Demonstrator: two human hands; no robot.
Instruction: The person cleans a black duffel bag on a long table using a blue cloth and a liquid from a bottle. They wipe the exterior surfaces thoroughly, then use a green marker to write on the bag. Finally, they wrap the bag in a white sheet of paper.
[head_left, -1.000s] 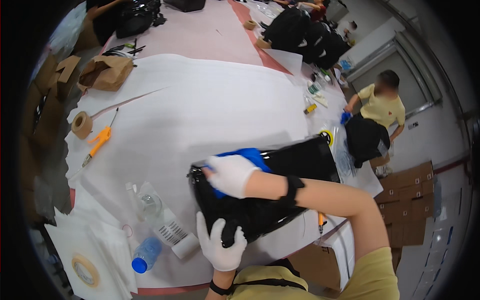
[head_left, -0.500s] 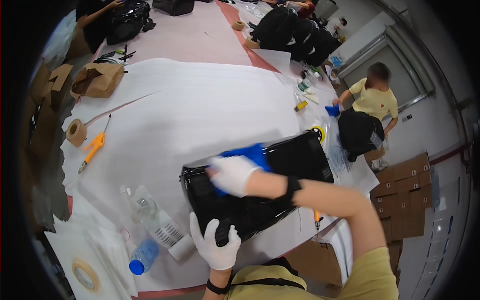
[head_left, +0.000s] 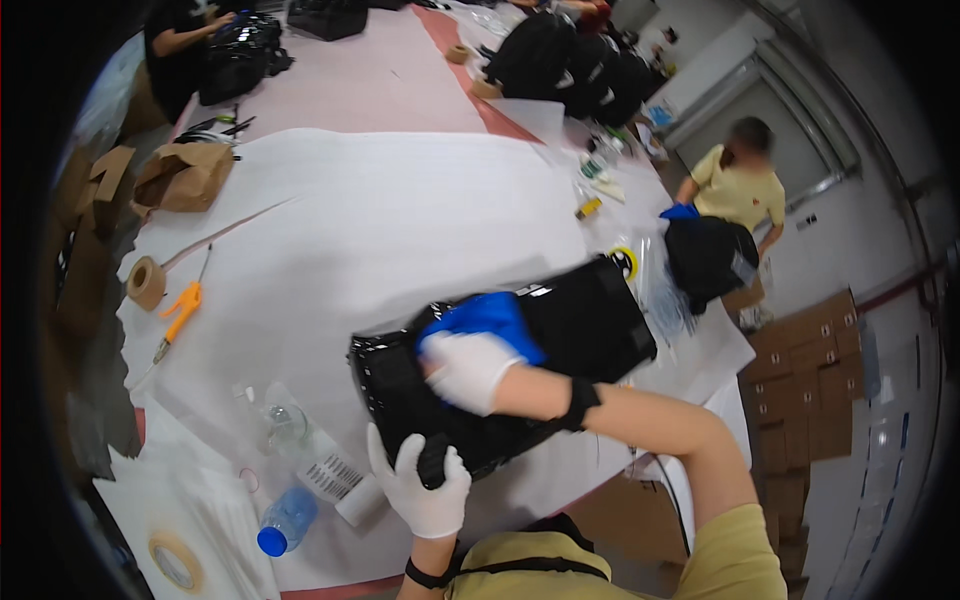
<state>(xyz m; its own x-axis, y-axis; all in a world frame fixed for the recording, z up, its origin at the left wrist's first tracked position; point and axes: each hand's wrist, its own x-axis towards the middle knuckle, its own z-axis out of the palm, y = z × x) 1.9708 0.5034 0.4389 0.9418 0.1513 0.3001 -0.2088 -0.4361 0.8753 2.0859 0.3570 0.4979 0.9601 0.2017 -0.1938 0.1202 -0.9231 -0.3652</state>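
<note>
Black glossy bag [head_left: 560,330] lies on the white paper-covered surface [head_left: 400,210], near its front edge, in a busy workroom with stacked cardboard boxes [head_left: 810,390] to the right. The gloved left hand [head_left: 420,480] has its fingers curled shut around the bag's near corner. The gloved right hand [head_left: 468,368] presses a blue cloth [head_left: 487,318] onto the bag, fingers closed over it.

Head view, steeply down, close
</note>
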